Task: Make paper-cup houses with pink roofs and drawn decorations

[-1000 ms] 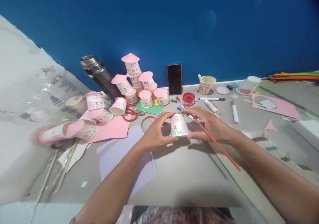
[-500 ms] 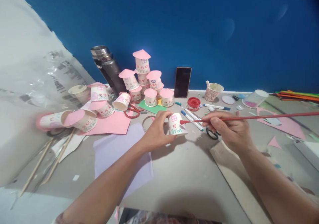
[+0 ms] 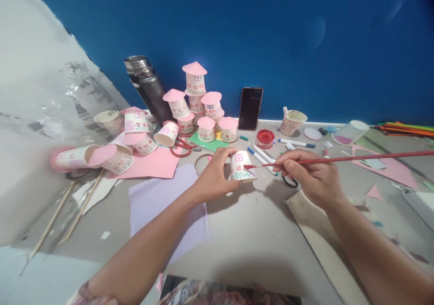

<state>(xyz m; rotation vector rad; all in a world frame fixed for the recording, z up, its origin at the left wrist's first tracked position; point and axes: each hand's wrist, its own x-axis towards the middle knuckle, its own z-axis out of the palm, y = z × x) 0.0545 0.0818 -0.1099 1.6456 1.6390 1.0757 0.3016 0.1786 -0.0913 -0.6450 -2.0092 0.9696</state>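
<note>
One small paper cup [image 3: 239, 171] is in the middle of the table [image 3: 257, 246] in the head view. It is upside down, with its wide end low. A window, red flowers and green grass are drawn on it. I cannot tell if its rim touches the table.

The left hand [image 3: 217, 177] holds the left side of the cup, thumb low and fingers high. The right hand [image 3: 312, 176] pinches a long red paintbrush [image 3: 346, 158] like a pencil. The brush lies almost flat, and its red tip is right at the cup's flowers. It looks like it touches.

Just past the cup are some pens [image 3: 257, 154] and a little pot of red paint [image 3: 265, 137]. A black phone [image 3: 251, 108] stands up by the blue wall [image 3: 217, 20].

To the far left, cups with pink pointy roofs [image 3: 195, 85] are piled up like a castle. A dark bottle [image 3: 152, 90] leans behind them. Red scissors [image 3: 179, 154] lie near the front of the pile. More cups lie in a heap on the left. Purple paper [image 3: 162, 205] lies flat near the left arm.

To the far right, a cup with a brown pattern [image 3: 290, 125] stands by the wall. Pink paper with a hole [image 3: 403, 171] lies farther right.
</note>
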